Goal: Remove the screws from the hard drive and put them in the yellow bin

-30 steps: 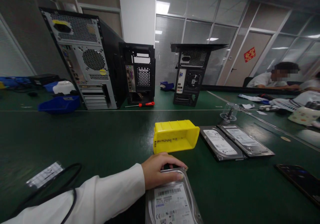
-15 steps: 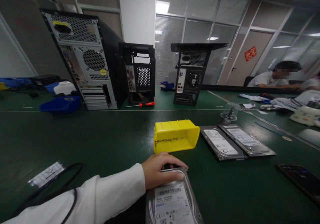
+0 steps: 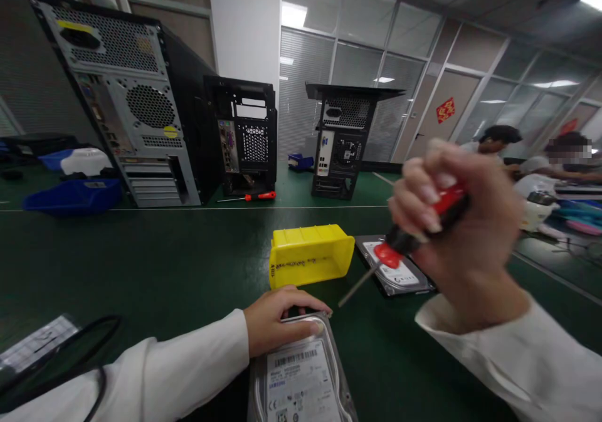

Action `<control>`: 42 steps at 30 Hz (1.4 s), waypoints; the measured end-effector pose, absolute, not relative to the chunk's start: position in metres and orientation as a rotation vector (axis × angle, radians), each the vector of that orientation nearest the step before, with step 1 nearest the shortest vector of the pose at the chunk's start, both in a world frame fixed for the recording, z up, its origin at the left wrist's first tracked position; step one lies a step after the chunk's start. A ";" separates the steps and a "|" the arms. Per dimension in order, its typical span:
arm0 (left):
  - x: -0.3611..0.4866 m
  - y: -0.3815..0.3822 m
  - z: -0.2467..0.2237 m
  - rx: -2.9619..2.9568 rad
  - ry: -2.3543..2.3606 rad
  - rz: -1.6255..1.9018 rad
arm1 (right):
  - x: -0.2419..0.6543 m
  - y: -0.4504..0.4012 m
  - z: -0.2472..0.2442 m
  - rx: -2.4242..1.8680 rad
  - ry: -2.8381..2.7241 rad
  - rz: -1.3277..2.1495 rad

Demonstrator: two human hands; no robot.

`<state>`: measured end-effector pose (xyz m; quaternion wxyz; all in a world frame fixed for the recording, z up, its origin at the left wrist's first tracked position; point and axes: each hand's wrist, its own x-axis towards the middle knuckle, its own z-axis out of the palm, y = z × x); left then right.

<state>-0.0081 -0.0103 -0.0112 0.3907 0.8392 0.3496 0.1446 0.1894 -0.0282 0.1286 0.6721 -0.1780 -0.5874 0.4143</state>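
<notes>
A silver hard drive point(image 3: 305, 378) lies label up on the green table at the bottom middle. My left hand point(image 3: 277, 321) grips its far edge, thumb on top and fingers over the far side. On the right, my right hand point(image 3: 461, 215) is raised above the table, fingers wrapped round the handle of a red and black screwdriver point(image 3: 388, 254). The shaft points down and left, its tip in the air near the drive's far right corner. Just beyond the drive, a yellow bin point(image 3: 310, 256) lies on its side. Another hard drive point(image 3: 395, 271) sits partly behind my right hand.
Three computer cases, a large one point(image 3: 150, 105), a narrow one point(image 3: 254, 140) and a third point(image 3: 341, 146), stand at the back. A second screwdriver point(image 3: 261, 196) and blue bin point(image 3: 75, 196) lie nearby. A cable point(image 3: 75, 353) is at left. People sit far right.
My right hand has come into view on the right with the red and black screwdriver. The view has turned slightly right. My left hand keeps its hold on the drive.
</notes>
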 end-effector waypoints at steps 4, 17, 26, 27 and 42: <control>-0.008 -0.009 -0.013 2.133 0.849 0.383 | 0.176 -0.009 0.110 -0.354 -1.178 1.062; -0.008 -0.007 -0.018 2.130 0.841 0.406 | 0.175 -0.007 0.109 -0.366 -1.216 1.071; -0.008 -0.007 -0.016 2.124 0.815 0.411 | 0.172 -0.005 0.104 -0.391 -1.199 1.092; -0.008 -0.007 -0.016 2.123 0.815 0.412 | 0.172 -0.005 0.104 -0.390 -1.201 1.088; -0.009 -0.007 -0.019 2.143 0.820 0.416 | 0.173 -0.005 0.106 -0.381 -1.207 1.047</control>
